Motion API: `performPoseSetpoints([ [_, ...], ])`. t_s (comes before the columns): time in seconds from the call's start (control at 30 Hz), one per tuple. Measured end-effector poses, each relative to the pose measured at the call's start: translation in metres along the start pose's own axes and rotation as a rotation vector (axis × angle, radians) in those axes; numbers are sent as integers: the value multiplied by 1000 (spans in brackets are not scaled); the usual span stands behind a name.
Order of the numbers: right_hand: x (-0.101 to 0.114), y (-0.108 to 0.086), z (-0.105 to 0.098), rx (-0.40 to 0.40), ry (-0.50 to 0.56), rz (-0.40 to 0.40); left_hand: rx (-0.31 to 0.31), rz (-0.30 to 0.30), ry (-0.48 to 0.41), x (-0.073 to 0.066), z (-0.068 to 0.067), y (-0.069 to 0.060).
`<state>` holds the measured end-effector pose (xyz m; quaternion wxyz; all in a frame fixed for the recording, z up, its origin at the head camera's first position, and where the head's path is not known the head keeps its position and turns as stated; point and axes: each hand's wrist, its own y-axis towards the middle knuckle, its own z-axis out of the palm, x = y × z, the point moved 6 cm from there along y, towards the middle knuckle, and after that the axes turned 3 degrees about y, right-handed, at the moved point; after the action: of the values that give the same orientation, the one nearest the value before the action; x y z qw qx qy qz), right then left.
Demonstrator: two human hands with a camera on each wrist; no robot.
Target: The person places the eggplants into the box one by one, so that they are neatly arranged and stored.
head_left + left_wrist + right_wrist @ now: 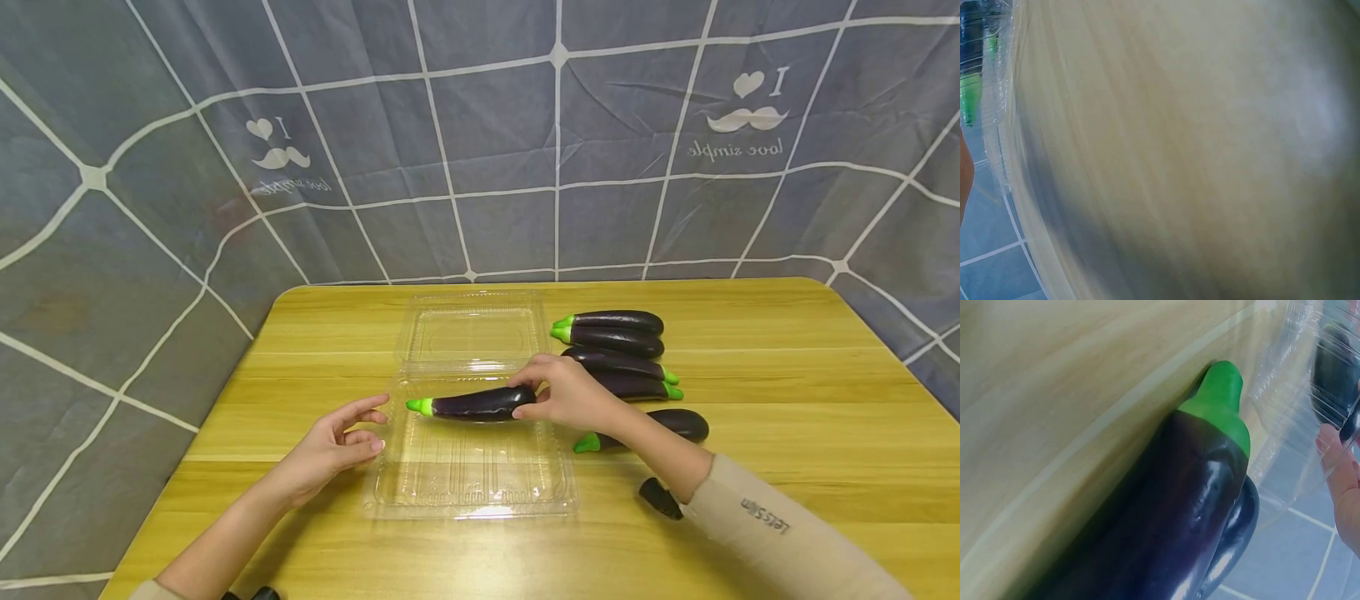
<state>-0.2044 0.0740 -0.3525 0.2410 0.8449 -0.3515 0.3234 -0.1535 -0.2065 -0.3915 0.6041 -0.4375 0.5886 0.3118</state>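
A dark purple eggplant (480, 405) with a green stem lies crosswise over the upper part of the base of a clear plastic container (468, 507). The right hand (573, 395) pinches its thick right end between thumb and fingers. At the container's left edge is the left hand (330, 450), fingers loosely bent and holding nothing. In the right wrist view, part of the right hand (1342, 487) shows at the right edge, and another eggplant (1166, 506) fills the lower middle. The left wrist view shows mostly table, with a green stem (970, 100) at the left edge.
The container's lid (472, 333) lies opened toward the back. Right of it are several eggplants: a back pair (618, 331), a middle pair (622, 375) and one nearer (678, 423). A small black object (660, 498) is by the right sleeve. A grey curtain (502, 150) hangs behind the table (787, 375).
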Motion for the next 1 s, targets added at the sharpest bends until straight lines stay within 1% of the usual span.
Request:
performPoseSetpoints([
  [0.37,1,3,7,1,-59,21,4,5,-1,-1,1,0],
  [0.6,2,7,10,-3,-119,-3,2,5,-6,-1,1,0],
  [0.8,3,8,10,3,-166,1,6,14,-11,-1,1,0],
  [1.0,5,8,10,10,-168,8,12,13,-2,-1,1,-1],
])
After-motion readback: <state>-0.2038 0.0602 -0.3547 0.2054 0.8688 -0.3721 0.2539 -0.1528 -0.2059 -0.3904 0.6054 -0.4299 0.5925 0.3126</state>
